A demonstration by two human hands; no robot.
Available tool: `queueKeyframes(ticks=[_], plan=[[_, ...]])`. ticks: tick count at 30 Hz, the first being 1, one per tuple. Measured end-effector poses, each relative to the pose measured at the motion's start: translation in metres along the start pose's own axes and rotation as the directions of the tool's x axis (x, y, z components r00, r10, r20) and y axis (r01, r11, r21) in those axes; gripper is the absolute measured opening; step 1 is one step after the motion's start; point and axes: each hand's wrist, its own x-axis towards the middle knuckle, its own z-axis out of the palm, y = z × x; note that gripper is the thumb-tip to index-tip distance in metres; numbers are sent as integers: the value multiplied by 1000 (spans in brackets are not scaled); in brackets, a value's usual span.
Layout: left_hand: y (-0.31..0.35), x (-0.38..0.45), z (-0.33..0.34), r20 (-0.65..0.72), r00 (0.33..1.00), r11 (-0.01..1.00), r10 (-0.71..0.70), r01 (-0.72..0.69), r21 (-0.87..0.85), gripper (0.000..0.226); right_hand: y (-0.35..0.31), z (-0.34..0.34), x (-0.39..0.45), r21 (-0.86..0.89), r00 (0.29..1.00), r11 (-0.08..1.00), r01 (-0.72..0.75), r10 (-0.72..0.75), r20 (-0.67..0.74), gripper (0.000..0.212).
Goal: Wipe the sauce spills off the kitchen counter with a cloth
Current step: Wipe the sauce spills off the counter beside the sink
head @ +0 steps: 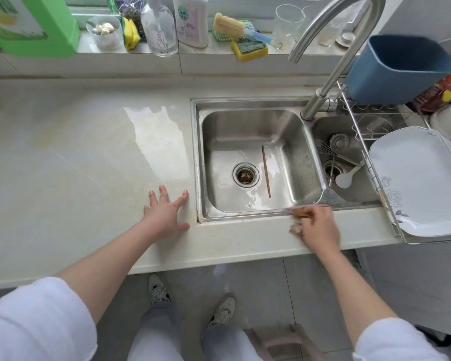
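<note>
- While the left hand (167,217) lies flat on the pale stone counter (76,157) just left of the sink, fingers spread and holding nothing, the right hand (317,226) is curled around a small brownish wad, seemingly the cloth (298,213), pressed at the near rim of the steel sink (245,212); the hand is blurred, so the wad's material is hard to tell.
- A wet, shiny patch (156,142) covers the counter beside the sink's left edge; farther left a faint yellowish stain (52,136) shows on the stone.
- In the left basin a single chopstick (266,171) lies beside the drain strainer (246,175), which holds food scraps; the right basin holds a whisk (333,152) and a white rice paddle (345,178).
- The curved tap (331,61) rises between the basins.
- At the right, a white rectangular plate (417,181) rests in a wire rack (375,178), with a blue bin (399,69) farther back.
- Along the far windowsill stand a green bottle (31,24), a Dettol bottle (190,19), a clear pump dispenser (159,27), yellow sponges (249,48) and a drinking glass (289,22).
</note>
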Motion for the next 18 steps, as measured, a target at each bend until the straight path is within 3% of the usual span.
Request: queueKeyframes(ticks=[2, 4, 9, 18], plan=[[-1, -1, 0, 5, 1000, 1000, -3, 3, -2, 94, 21, -16, 12, -13, 981, 986, -166, 164, -103, 20], [-1, -1, 0, 9, 1000, 1000, -3, 3, -4, 94, 24, -18, 20, -77, 969, 971, -227, 217, -119, 21], [-1, -1, 1, 11, 1000, 1000, 0, 0, -7, 93, -4, -5, 15, -185, 998, 981, -63, 64, 1, 13], [-3, 1, 1, 9, 1000, 1000, 17, -17, -3, 93, -117, 68, -69, -70, 955, 977, 204, -183, 235, 23]])
